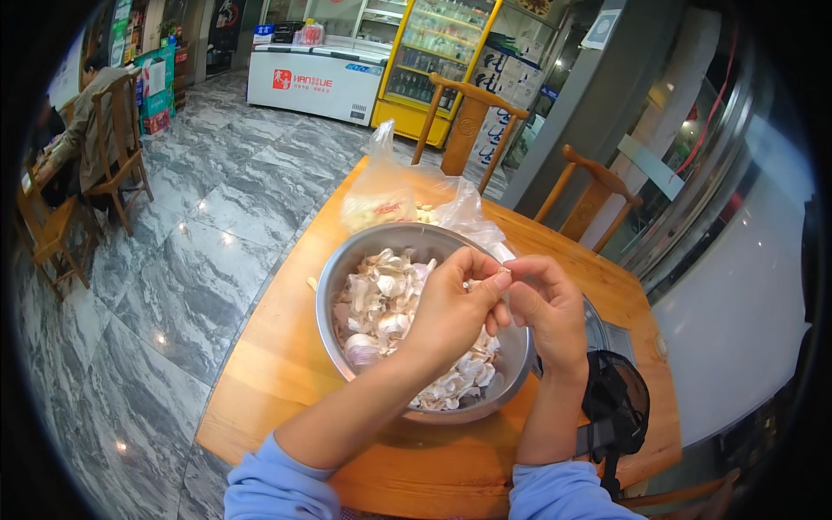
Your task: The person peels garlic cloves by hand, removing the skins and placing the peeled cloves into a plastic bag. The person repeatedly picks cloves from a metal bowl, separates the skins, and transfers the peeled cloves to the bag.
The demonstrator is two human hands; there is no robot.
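Note:
Over the right side of a large stainless steel bowl point(328, 325), both hands meet with their fingertips close together. My left hand point(461, 299) pinches a small piece of garlic point(505, 270) between thumb and forefinger. Against the other side of that piece are the thumb and fingers of my right hand point(546, 299); what lies between them is mostly hidden. Garlic heads point(362, 349) and papery garlic skins point(468, 377) fill much of the bowl. Just behind it, a clear plastic bag point(377, 201) holds pale cloves, and more peeled cloves point(426, 213) lie beside an open plastic bag point(471, 214).
The bowl stands on a wooden table point(273, 351). Right of it are a round metal rim point(595, 325) and a black mesh item point(617, 403). Wooden chairs point(468, 127) stand behind the table. At the far left a person point(104, 117) sits on a chair.

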